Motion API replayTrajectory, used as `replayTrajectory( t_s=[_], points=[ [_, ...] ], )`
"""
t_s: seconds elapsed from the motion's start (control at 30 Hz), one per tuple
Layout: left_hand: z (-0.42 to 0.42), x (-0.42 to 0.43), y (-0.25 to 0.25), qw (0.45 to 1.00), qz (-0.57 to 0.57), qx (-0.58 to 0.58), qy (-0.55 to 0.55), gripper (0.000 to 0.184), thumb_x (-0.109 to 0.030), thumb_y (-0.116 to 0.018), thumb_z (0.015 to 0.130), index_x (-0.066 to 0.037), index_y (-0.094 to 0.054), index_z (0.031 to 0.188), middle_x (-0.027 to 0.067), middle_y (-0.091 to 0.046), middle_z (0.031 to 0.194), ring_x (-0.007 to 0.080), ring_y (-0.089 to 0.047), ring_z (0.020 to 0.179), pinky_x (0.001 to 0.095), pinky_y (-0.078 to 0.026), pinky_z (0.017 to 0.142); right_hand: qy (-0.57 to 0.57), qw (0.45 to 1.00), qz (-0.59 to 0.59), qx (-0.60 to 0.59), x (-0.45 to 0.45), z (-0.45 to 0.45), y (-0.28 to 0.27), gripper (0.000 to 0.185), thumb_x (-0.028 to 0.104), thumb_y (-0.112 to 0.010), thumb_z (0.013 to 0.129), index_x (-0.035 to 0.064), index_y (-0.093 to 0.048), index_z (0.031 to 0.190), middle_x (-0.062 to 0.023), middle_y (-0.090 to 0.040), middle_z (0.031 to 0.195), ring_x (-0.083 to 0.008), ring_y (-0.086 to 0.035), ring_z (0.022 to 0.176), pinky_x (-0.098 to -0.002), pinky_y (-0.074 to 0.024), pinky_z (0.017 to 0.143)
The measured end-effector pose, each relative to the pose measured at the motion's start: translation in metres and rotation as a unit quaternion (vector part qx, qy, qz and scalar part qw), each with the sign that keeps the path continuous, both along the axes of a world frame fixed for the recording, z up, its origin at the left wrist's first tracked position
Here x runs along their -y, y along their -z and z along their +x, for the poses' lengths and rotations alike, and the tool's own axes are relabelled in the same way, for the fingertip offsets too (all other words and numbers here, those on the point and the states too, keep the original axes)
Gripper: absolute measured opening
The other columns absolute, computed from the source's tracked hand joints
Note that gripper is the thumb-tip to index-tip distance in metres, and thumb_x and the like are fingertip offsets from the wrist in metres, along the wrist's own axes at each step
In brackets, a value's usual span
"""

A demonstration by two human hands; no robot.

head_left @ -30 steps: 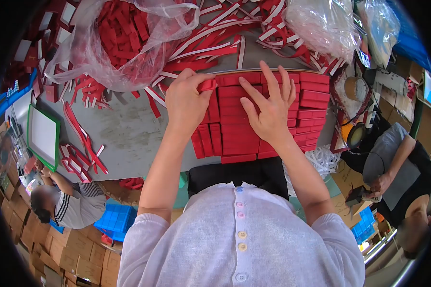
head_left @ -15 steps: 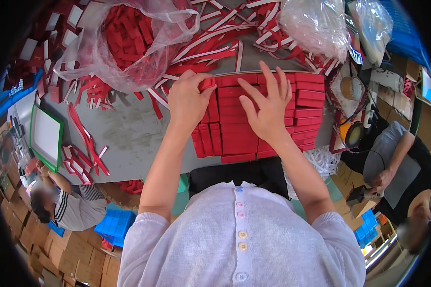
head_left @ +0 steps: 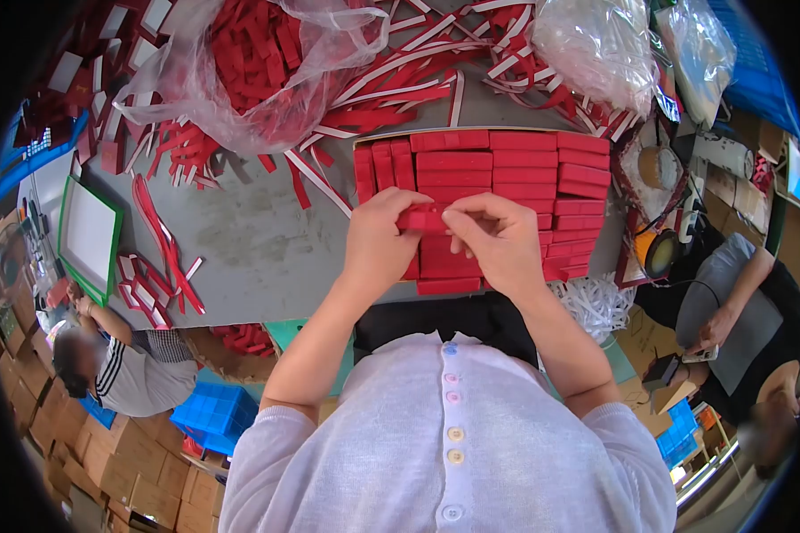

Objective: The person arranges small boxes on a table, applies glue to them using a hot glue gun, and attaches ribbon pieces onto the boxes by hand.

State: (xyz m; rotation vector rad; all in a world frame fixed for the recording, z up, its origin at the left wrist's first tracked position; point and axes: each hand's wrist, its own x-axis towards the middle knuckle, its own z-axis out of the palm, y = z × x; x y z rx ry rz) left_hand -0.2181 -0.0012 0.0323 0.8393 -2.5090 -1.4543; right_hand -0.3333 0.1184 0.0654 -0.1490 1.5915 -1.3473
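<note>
A small red box-shaped piece [head_left: 422, 218] is in the fingers of my left hand [head_left: 378, 244], over the near part of the packed rows. My right hand [head_left: 502, 240] is closed in a pinch at the right end of that same piece, its fingertips touching it. Beneath both hands lies a shallow carton [head_left: 418, 133] filled with rows of similar red pieces [head_left: 524, 160]. Most lie flat in stacks, while several stand on edge at the left. My hands hide part of the middle rows.
A clear plastic bag [head_left: 173, 98] of red pieces stands at the back left. Red and white strips [head_left: 391, 84] are strewn behind the carton. A green-rimmed tray [head_left: 89, 235] is at left; tape rolls [head_left: 660, 166] at right. Two other people work on either side.
Both hands have come down toward me and closer together. The red piece in my left hand has moved from the carton's far left corner to the middle, and my right fingers have closed onto it.
</note>
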Motion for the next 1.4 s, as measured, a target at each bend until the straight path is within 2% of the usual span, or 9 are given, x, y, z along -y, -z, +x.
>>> replayTrajectory(
  t_s=[0.1, 0.17, 0.33, 0.4, 0.5, 0.97, 1.0, 1.07, 1.4],
  points=[
    [0.004, 0.004, 0.001, 0.972, 0.213, -0.025, -0.098, 0.016, -0.006, -0.068, 0.077, -0.001, -0.061, 0.091, 0.0077, -0.058, 0.068, 0.0188, -0.054, 0.056, 0.0321, -0.042, 0.049, 0.056, 0.998, -0.015, -0.005, -0.004, -0.007, 0.004, 0.009, 0.006, -0.064, 0.086, -0.0015, -0.064, 0.09, -0.0053, -0.064, 0.073, -0.0082, -0.058, 0.057, -0.019, -0.0429, 0.048],
    [0.001, 0.019, -0.018, 0.711, 0.655, -0.001, -0.255, 0.017, -0.016, -0.063, 0.088, 0.001, -0.059, 0.085, 0.0051, -0.055, 0.064, 0.0089, -0.044, 0.047, 0.0245, -0.031, 0.041, 0.06, 0.998, -0.026, 0.015, -0.005, -0.012, 0.004, 0.009, 0.007, -0.063, 0.086, -0.0015, -0.064, 0.088, -0.004, -0.063, 0.071, -0.0076, -0.058, 0.058, -0.0194, -0.0421, 0.047],
    [-0.003, 0.018, -0.017, 0.761, 0.618, -0.016, -0.198, 0.017, -0.017, -0.063, 0.089, -0.001, -0.059, 0.082, 0.0006, -0.053, 0.062, 0.0051, -0.039, 0.045, 0.0209, -0.025, 0.04, 0.015, 1.0, 0.011, -0.023, 0.002, -0.018, 0.013, 0.012, 0.009, -0.067, 0.084, 0.0004, -0.065, 0.092, -0.005, -0.064, 0.075, -0.012, -0.06, 0.063, -0.0234, -0.0453, 0.054],
    [-0.003, 0.017, -0.014, 0.827, 0.52, -0.023, -0.214, 0.014, -0.014, -0.065, 0.087, -0.002, -0.06, 0.081, -0.0031, -0.05, 0.059, 0.0037, -0.037, 0.045, 0.0203, -0.026, 0.041, -0.072, 0.835, -0.03, -0.544, 0.009, -0.027, 0.028, 0.018, 0.017, -0.067, 0.083, 0.0082, -0.068, 0.098, -0.0081, -0.063, 0.101, -0.0239, -0.058, 0.094, -0.0361, -0.0455, 0.08],
    [-0.002, 0.02, -0.019, 0.818, 0.526, -0.013, -0.23, 0.012, -0.012, -0.066, 0.086, -0.002, -0.061, 0.081, -0.0051, -0.047, 0.057, 0.0027, -0.036, 0.046, 0.0202, -0.026, 0.043, -0.147, 0.738, 0.062, -0.656, 0.019, -0.034, 0.033, 0.023, 0.027, -0.063, 0.083, 0.0177, -0.07, 0.103, -0.0069, -0.05, 0.128, -0.0342, -0.038, 0.122, -0.048, -0.028, 0.1],
    [-0.004, 0.021, -0.017, 0.802, 0.542, -0.05, -0.245, 0.011, -0.011, -0.065, 0.087, -0.003, -0.06, 0.083, -0.0037, -0.047, 0.06, 0.0039, -0.035, 0.046, 0.021, -0.025, 0.042, -0.14, 0.752, 0.069, -0.641, 0.011, -0.032, 0.027, 0.025, 0.024, -0.059, 0.088, 0.0178, -0.068, 0.11, -0.0097, -0.048, 0.132, -0.0301, -0.042, 0.121, -0.046, -0.0314, 0.1],
    [-0.004, 0.018, -0.019, 0.792, 0.55, -0.053, -0.261, 0.011, -0.011, -0.066, 0.086, -0.002, -0.061, 0.082, -0.0053, -0.045, 0.056, 0.0031, -0.033, 0.045, 0.0211, -0.024, 0.042, -0.074, 0.935, -0.007, -0.346, 0.01, -0.029, 0.02, 0.025, 0.018, -0.062, 0.086, 0.012, -0.067, 0.11, -0.0107, -0.053, 0.123, -0.0238, -0.051, 0.108, -0.037, -0.0397, 0.088],
    [-0.005, 0.012, -0.017, 0.796, 0.546, -0.045, -0.256, 0.011, -0.01, -0.067, 0.086, -0.002, -0.061, 0.082, -0.0048, -0.045, 0.057, 0.0034, -0.033, 0.044, 0.0212, -0.023, 0.041, 0.033, 0.997, -0.064, 0.028, 0.013, -0.018, 0.0, 0.022, 0.004, -0.067, 0.082, -0.001, -0.065, 0.104, -0.0085, -0.065, 0.093, -0.0073, -0.06, 0.067, -0.0166, -0.0445, 0.053],
    [-0.021, 0.008, 0.002, 0.97, 0.159, 0.0, -0.183, 0.014, -0.007, -0.071, 0.078, 0.003, -0.061, 0.081, 0.0047, -0.056, 0.067, 0.0132, -0.053, 0.06, 0.0274, -0.044, 0.058, 0.111, 0.987, 0.028, -0.111, 0.0, -0.019, 0.032, 0.015, 0.004, -0.065, 0.082, 0.0, -0.067, 0.097, -0.0062, -0.067, 0.079, -0.0073, -0.059, 0.06, -0.0205, -0.044, 0.05]
  ],
)
